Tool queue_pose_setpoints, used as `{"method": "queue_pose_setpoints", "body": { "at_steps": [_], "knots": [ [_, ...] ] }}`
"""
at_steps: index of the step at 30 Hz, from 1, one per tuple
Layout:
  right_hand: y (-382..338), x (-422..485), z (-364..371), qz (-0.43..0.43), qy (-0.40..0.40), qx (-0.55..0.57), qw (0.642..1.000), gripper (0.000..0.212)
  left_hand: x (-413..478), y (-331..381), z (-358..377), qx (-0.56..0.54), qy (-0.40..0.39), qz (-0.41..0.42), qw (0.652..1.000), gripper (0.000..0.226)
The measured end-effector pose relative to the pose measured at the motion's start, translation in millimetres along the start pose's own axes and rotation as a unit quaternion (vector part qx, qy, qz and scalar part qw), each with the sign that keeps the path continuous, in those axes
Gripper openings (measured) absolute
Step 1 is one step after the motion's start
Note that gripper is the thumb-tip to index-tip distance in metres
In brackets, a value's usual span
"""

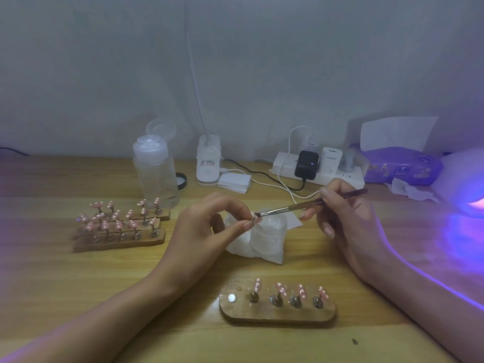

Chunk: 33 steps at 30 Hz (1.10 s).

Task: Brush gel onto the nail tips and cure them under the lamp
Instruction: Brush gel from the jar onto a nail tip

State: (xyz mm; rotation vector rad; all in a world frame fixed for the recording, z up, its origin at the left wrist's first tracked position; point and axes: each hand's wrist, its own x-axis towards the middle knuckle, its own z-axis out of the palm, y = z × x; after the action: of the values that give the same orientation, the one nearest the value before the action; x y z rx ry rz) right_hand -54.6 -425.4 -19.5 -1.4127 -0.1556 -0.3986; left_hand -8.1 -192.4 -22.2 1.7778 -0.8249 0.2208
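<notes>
We see a small pink nail tip [257,219] with pale dots. The left hand [207,224] pinches it between thumb and forefinger, and its other fingers are loosely curled behind. The right hand [348,216] grips a slim brush [301,205] like a pen, with the fingers closed round the handle. The flat bristles seem to touch the nail tip, though the contact is too small for us to be sure.

The nail tip is held between the two hands, just above the left rim of an open frosted gel jar [269,233]. The jar sits on a crumpled white tissue [241,248] near the middle of the table [78,284].

Toward the table's front edge, below the right hand, lies a wooden holder [277,314]. Four more pink dotted tips stand on its metal pegs, and its leftmost spot shows only a bare silver disc. A stack of similar holders [120,241], crowded with pink tips, lies toward the left edge, well apart from the left hand. At the right edge the lamp [466,179] glows violet and throws purple light along the right forearm.
</notes>
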Motion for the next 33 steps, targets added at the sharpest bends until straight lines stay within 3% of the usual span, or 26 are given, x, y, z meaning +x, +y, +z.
{"method": "queue_pose_setpoints", "body": {
  "at_steps": [4,9,13,18,23,28,33],
  "knots": [
    [2.5,1.8,-4.8,0.007,0.037,-0.007,0.999,0.022,-0.2,0.1,0.5,0.001,0.005,-0.007,1.000,0.005],
    [1.6,1.1,-1.3,0.010,-0.009,0.010,1.000,0.023,-0.7,-1.7,-0.3,0.007,0.003,-0.023,1.000,0.009],
    [1.1,1.8,-4.3,0.022,0.055,-0.006,0.998,0.022,0.0,-1.3,-0.7,0.001,0.006,-0.036,0.999,0.007],
    [-0.4,0.3,0.1,0.016,-0.002,-0.007,1.000,0.025,0.0,-1.5,-0.6,0.003,0.004,-0.042,0.999,0.008],
    [1.2,0.2,-4.3,0.025,0.059,-0.007,0.998,0.032,-0.7,-1.4,-1.3,0.002,-0.003,-0.045,0.999,0.014],
    [-0.8,0.4,0.6,0.008,-0.001,0.005,1.000,0.024,-0.7,-0.6,-1.5,0.006,-0.003,-0.047,0.999,0.016],
    [1.6,-0.1,-2.4,0.016,0.048,-0.024,0.998,0.026,-0.9,0.4,-1.6,-0.001,-0.002,-0.057,0.998,0.017]
  ]
}}
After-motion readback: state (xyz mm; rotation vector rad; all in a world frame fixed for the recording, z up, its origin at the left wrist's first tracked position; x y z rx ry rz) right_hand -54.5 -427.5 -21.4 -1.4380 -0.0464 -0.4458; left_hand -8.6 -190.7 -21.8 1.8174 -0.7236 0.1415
